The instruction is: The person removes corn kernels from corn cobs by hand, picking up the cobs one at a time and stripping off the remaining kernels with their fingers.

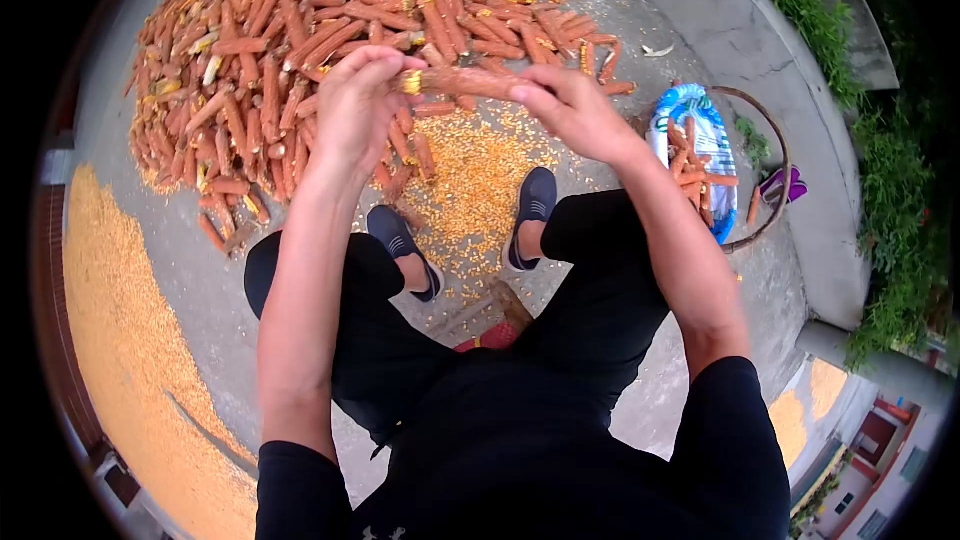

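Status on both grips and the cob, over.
Left grip at yellow end of cob; right grip at other end. Cob mostly bare. No obstruction seen.

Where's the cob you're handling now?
In the head view, the cob is at upper centre, between the left hand, at its yellow end, and the right hand; the cob pile lies behind.

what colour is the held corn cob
Corn cob: reddish-brown, yellow at one end; head view.
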Action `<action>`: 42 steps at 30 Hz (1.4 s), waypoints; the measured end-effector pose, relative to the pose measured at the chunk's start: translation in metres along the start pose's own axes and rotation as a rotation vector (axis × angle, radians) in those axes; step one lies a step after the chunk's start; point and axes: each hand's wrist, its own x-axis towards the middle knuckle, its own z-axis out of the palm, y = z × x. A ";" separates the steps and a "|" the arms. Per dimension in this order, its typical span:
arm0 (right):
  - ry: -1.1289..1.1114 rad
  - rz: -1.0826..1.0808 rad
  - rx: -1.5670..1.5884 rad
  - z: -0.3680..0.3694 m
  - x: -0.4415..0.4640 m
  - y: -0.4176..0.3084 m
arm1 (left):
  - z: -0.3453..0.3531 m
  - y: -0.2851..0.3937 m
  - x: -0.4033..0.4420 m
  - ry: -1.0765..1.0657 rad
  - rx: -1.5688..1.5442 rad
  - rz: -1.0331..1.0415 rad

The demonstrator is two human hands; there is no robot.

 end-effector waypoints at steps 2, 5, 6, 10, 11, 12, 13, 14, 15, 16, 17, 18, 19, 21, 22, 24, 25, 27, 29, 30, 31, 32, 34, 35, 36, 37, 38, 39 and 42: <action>0.057 0.178 0.095 -0.029 -0.019 0.005 | 0.001 0.013 -0.003 0.033 0.022 -0.022; 0.256 0.339 0.017 -0.082 -0.056 0.055 | -0.008 0.031 -0.007 0.028 0.006 0.048; 0.327 0.348 -0.058 -0.102 -0.074 0.083 | -0.010 0.037 -0.008 0.012 -0.006 0.067; 0.660 0.653 -0.071 -0.170 -0.166 0.186 | -0.025 0.060 -0.018 0.059 -0.052 0.182; 0.752 0.734 -0.021 -0.176 -0.188 0.197 | -0.024 0.072 -0.026 0.099 -0.047 0.137; 0.844 0.816 0.029 -0.181 -0.208 0.207 | -0.030 0.077 -0.028 0.099 -0.050 0.144; 0.858 0.834 -0.034 -0.185 -0.228 0.219 | -0.037 0.080 -0.030 0.099 -0.053 0.150; 0.873 0.851 -0.097 -0.189 -0.246 0.231 | -0.042 0.082 -0.031 0.097 -0.056 0.157; 0.904 0.888 -0.072 -0.194 -0.264 0.249 | -0.045 0.084 -0.032 0.129 -0.069 0.142; 0.934 0.925 -0.046 -0.199 -0.280 0.266 | -0.046 0.085 -0.032 0.131 -0.081 0.137; 0.964 0.960 -0.020 -0.202 -0.287 0.274 | -0.047 0.085 -0.033 0.133 -0.093 0.133; 0.946 1.000 -0.087 -0.202 -0.286 0.273 | -0.048 0.086 -0.034 0.137 -0.103 0.128; 0.927 1.039 -0.154 -0.202 -0.285 0.273 | -0.048 0.087 -0.034 0.132 -0.102 0.134; 0.874 1.052 -0.225 -0.203 -0.278 0.271 | -0.044 0.088 -0.035 0.124 -0.100 0.143; 0.840 1.026 -0.228 -0.200 -0.262 0.269 | -0.043 0.089 -0.034 0.119 -0.091 0.157; 0.630 0.881 -0.338 -0.192 -0.207 0.259 | -0.042 0.090 -0.032 0.111 -0.074 0.182; 0.446 0.761 -0.437 -0.180 -0.163 0.244 | -0.043 0.089 -0.032 0.110 -0.079 0.183; 0.139 0.520 -0.649 -0.136 -0.093 0.198 | -0.041 0.090 -0.031 0.095 -0.087 0.188; -0.114 0.268 -0.730 -0.085 -0.035 0.196 | -0.037 0.090 -0.029 0.104 -0.077 0.180; -0.269 0.152 -0.747 -0.053 -0.014 0.173 | -0.037 0.090 -0.029 0.108 -0.071 0.173; -0.417 0.032 -0.744 -0.021 0.008 0.148 | -0.037 0.091 -0.030 0.092 -0.068 0.186; -0.467 -0.008 -0.797 0.009 0.020 0.137 | -0.036 0.093 -0.031 0.076 -0.066 0.196; -0.567 -0.051 -0.841 0.066 0.044 0.126 | -0.039 0.091 -0.030 0.075 -0.046 0.215; -0.615 -0.056 -0.833 0.092 0.057 0.124 | -0.043 0.090 -0.028 0.090 -0.026 0.227; -0.597 -0.074 -0.818 0.118 0.068 0.123 | -0.047 0.091 -0.027 0.107 -0.005 0.240; -0.580 -0.092 -0.799 0.146 0.078 0.125 | -0.045 0.097 -0.033 0.105 -0.039 0.215; -0.590 -0.108 -0.818 0.173 0.089 0.132 | -0.042 0.103 -0.040 0.103 -0.072 0.190; -0.601 -0.125 -0.836 0.199 0.096 0.141 | -0.043 0.106 -0.042 0.131 -0.061 0.176; -0.396 -0.360 -0.791 0.269 0.097 0.158 | -0.042 0.113 -0.043 0.175 -0.063 0.138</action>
